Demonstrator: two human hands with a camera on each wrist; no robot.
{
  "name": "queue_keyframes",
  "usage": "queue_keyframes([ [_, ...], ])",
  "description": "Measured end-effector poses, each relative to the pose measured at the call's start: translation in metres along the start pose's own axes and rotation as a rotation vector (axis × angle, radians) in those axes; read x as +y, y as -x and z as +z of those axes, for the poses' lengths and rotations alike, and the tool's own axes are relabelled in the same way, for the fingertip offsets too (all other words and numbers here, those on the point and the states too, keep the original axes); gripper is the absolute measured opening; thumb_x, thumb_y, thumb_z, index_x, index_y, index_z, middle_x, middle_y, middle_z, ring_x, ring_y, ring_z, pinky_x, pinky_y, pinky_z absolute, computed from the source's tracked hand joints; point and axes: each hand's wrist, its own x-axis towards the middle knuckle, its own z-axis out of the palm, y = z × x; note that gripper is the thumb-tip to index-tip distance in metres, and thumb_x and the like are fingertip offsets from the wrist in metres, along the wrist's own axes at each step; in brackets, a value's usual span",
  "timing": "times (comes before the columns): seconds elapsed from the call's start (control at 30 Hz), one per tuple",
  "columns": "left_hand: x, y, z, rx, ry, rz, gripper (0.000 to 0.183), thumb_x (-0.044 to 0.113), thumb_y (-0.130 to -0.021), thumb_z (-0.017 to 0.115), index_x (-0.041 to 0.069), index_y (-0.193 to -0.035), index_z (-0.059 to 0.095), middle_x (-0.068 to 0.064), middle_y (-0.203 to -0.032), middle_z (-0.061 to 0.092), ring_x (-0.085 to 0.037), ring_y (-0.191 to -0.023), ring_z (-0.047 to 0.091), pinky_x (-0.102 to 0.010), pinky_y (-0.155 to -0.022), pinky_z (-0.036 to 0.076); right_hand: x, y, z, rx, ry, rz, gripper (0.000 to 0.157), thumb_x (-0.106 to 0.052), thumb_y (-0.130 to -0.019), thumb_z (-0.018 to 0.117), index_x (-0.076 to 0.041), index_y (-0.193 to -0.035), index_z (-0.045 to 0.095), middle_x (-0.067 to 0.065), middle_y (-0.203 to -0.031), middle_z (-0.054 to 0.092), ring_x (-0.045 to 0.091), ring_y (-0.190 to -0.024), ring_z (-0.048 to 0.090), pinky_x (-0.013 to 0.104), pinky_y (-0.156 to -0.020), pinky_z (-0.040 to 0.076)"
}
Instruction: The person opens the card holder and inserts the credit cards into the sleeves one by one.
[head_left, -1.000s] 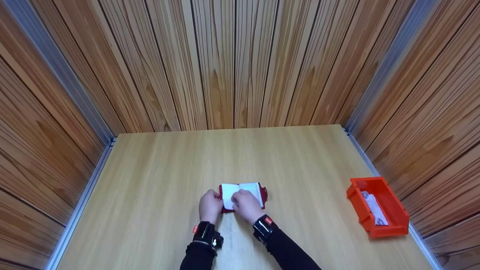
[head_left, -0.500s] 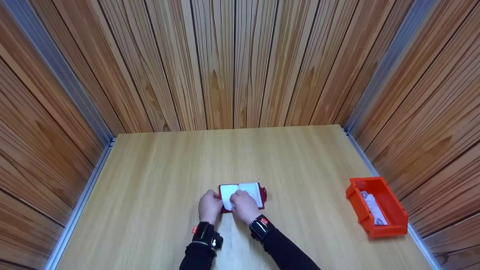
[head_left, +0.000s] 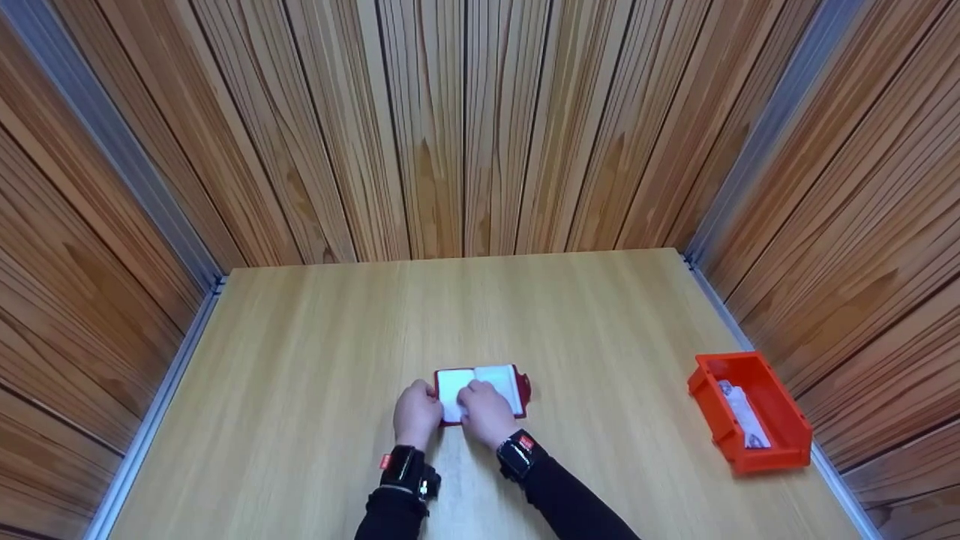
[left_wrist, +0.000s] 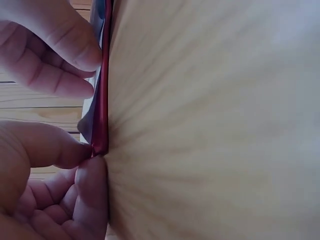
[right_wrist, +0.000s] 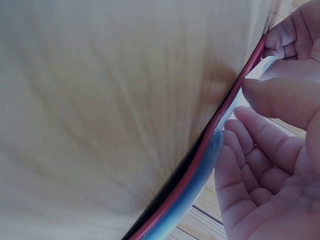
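Left hand (head_left: 417, 411): thumb and forefinger are pinching the red cover of a notebook (head_left: 453, 388) at its near left corner; the remaining fingers are curling in beneath, as seen from the left wrist. Right hand (head_left: 487, 411): fingers are bending loosely, with a gap showing between thumb and forefinger; the thumb is touching the near edge of the notebook and the hand is partly covering the white pages around the middle.

Notebook is lying spread, white pages facing up, in the near middle of the surface (head_left: 585, 315); a red flap (head_left: 524, 388) is projecting from its right side.

Both wrists are carrying black wrist-worn devices, left (head_left: 409, 471) and right (head_left: 520, 454), each showing a red tag. Dark sleeves (head_left: 577, 502) are covering the forearms.

Well to the right, an orange-red bin (head_left: 772, 459) is sitting near the right edge of the surface. Inside it, a whitish packet (head_left: 744, 416) with patterned ends is lying lengthwise along the left side.

Wood-plank walls (head_left: 450, 127) are enclosing the far, left and right sides; metal rails (head_left: 780, 127) are running down the corners.
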Motion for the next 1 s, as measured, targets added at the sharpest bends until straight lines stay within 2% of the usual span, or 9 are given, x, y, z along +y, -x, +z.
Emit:
queue_keyframes([
  [0.2, 0.0021, -0.0021, -0.0033, -0.014, -0.034, -0.003, 0.007, 0.001, -0.075, 0.063, 0.005, -0.08, 0.06, -0.006, -0.074, 0.059, -0.026, -0.07, 0.057, -0.042, -0.064, 0.046, -0.0014, -0.0008, 0.0008, -0.026, 0.018, 0.012, 0.019, -0.008, -0.076, 0.077, -0.007, -0.092, 0.066, 0.004, -0.09, 0.057, 0.022, -0.082, 0.056, 0.034, -0.071, 0.05],
  [0.57, 0.0055, -0.0033, -0.0067, 0.011, -0.074, 0.045, 0.003, 0.002, -0.081, 0.061, 0.002, -0.079, 0.059, -0.007, -0.076, 0.055, -0.026, -0.072, 0.055, -0.042, -0.066, 0.045, -0.003, -0.0025, -0.0003, -0.057, 0.03, 0.032, 0.02, -0.009, -0.078, 0.077, -0.007, -0.096, 0.067, 0.004, -0.093, 0.059, 0.022, -0.085, 0.056, 0.033, -0.073, 0.05],
  [0.77, 0.0082, -0.0016, -0.0048, 0.042, -0.076, 0.092, 0.004, 0.002, -0.077, 0.065, 0.001, -0.077, 0.061, -0.008, -0.075, 0.057, -0.029, -0.072, 0.058, -0.044, -0.067, 0.046, -0.0012, -0.0012, 0.0031, -0.006, 0.04, 0.006, 0.018, -0.008, -0.075, 0.077, -0.007, -0.09, 0.066, 0.004, -0.089, 0.058, 0.023, -0.081, 0.056, 0.034, -0.068, 0.049],
  [0.9, 0.009, -0.0009, -0.0025, 0.039, -0.076, 0.09, 0.008, 0.0, -0.077, 0.068, 0.002, -0.076, 0.06, -0.007, -0.074, 0.055, -0.028, -0.072, 0.057, -0.043, -0.067, 0.046, -0.0001, -0.0002, 0.0054, 0.028, 0.044, -0.003, 0.018, -0.007, -0.073, 0.077, -0.007, -0.087, 0.065, 0.004, -0.087, 0.057, 0.024, -0.08, 0.056, 0.036, -0.066, 0.049],
  [1.0, 0.0083, -0.0003, -0.0003, 0.04, -0.071, 0.103, 0.011, -0.002, -0.076, 0.069, 0.004, -0.076, 0.059, -0.007, -0.073, 0.054, -0.028, -0.07, 0.056, -0.043, -0.067, 0.045, -0.0001, 0.0005, 0.0059, 0.023, 0.042, 0.003, 0.018, -0.007, -0.074, 0.077, -0.008, -0.088, 0.065, 0.004, -0.088, 0.057, 0.024, -0.081, 0.056, 0.035, -0.067, 0.049],
])
